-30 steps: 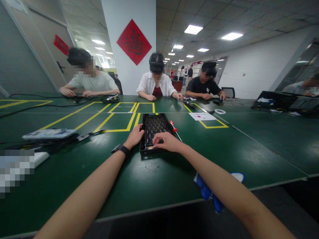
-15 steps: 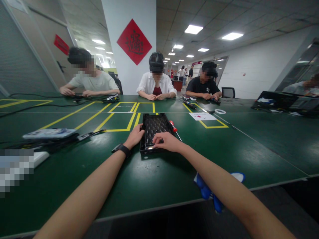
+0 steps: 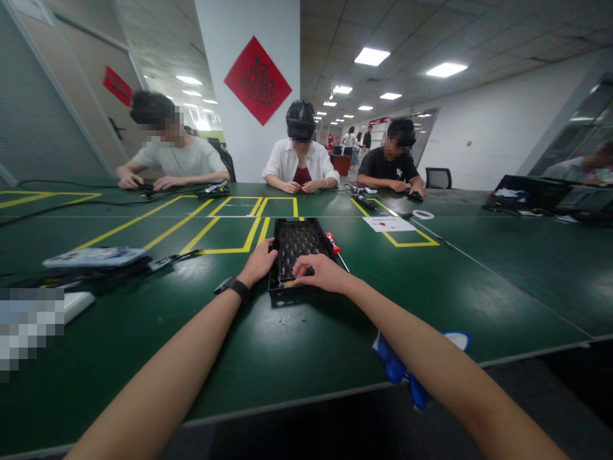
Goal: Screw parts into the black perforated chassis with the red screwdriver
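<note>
A black plastic frame with a grid of openings (image 3: 297, 241) lies flat on the green table (image 3: 287, 345) in front of me. My left hand (image 3: 258, 263), with a dark watch on its wrist, grips the frame's left edge. My right hand (image 3: 322, 272) rests on the frame's near end, fingers curled and pinched on something small that I cannot make out. A red-handled screwdriver (image 3: 335, 249) lies just right of the frame.
Yellow tape lines (image 3: 230, 230) mark the table. Flat devices and cables (image 3: 96, 260) lie at the left, a white sheet (image 3: 387, 223) and tape ring (image 3: 423, 214) at the right. A blue and white object (image 3: 407, 370) sits by the table's near edge. Three people work across the table.
My hands and the frame have hardly moved. The person in white across the table drew both hands together.
</note>
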The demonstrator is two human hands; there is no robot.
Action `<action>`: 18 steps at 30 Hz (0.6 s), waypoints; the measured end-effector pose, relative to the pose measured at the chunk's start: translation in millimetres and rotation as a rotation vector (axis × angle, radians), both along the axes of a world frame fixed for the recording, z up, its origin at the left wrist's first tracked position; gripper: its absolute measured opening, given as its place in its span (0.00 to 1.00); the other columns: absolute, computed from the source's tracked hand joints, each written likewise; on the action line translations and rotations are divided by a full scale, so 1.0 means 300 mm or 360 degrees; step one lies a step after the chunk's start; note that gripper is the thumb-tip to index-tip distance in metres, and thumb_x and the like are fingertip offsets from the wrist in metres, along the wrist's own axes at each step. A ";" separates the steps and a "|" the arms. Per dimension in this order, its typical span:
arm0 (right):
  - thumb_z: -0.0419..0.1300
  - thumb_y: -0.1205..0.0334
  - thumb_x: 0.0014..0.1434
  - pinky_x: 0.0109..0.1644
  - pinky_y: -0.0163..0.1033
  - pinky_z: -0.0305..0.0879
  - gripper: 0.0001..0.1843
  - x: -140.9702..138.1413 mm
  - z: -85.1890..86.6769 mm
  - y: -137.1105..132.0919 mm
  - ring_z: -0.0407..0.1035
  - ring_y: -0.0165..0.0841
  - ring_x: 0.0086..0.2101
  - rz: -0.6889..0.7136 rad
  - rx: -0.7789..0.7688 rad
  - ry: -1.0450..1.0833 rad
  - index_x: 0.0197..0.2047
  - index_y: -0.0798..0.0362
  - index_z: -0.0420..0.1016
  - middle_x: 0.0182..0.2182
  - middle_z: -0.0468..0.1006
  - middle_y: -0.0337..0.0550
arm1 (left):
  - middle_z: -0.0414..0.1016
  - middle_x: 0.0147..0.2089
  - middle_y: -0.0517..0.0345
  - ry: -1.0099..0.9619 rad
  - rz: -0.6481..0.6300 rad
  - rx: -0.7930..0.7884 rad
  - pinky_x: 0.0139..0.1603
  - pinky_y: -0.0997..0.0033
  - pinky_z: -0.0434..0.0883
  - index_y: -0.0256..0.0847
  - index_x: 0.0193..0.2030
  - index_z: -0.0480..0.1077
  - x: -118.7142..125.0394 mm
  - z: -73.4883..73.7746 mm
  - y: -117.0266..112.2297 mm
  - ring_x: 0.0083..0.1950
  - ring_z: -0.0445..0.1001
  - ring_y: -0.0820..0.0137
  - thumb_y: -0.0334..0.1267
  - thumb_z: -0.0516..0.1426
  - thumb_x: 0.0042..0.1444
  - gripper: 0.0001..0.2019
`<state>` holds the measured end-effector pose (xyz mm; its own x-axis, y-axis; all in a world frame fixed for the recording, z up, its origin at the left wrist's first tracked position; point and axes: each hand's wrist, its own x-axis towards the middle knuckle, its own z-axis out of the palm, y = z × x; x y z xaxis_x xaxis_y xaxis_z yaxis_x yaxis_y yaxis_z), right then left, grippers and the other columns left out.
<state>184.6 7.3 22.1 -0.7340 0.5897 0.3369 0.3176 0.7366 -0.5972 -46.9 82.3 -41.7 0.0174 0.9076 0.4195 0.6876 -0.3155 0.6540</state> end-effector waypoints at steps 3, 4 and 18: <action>0.64 0.59 0.51 0.41 0.34 0.62 0.11 0.001 0.000 -0.001 0.72 0.29 0.32 0.0002 -0.0010 0.0010 0.37 0.55 0.72 0.29 0.79 0.39 | 0.66 0.57 0.45 0.0003 0.0006 -0.0011 0.62 0.58 0.60 0.32 0.60 0.59 0.000 0.001 -0.001 0.59 0.64 0.60 0.35 0.48 0.50 0.28; 0.64 0.59 0.51 0.41 0.34 0.62 0.11 0.002 -0.001 0.000 0.72 0.29 0.32 0.0005 -0.0008 0.0020 0.37 0.55 0.72 0.29 0.79 0.39 | 0.66 0.57 0.45 0.0001 0.0007 -0.0013 0.62 0.58 0.60 0.32 0.60 0.59 0.001 0.001 -0.001 0.59 0.64 0.60 0.35 0.48 0.50 0.28; 0.64 0.60 0.51 0.42 0.34 0.61 0.12 -0.001 0.009 -0.010 0.72 0.29 0.32 -0.0046 -0.0010 -0.0025 0.39 0.55 0.73 0.29 0.79 0.39 | 0.67 0.57 0.46 -0.0047 0.0001 -0.0015 0.61 0.57 0.60 0.33 0.59 0.60 0.004 0.007 -0.006 0.57 0.66 0.61 0.34 0.49 0.49 0.28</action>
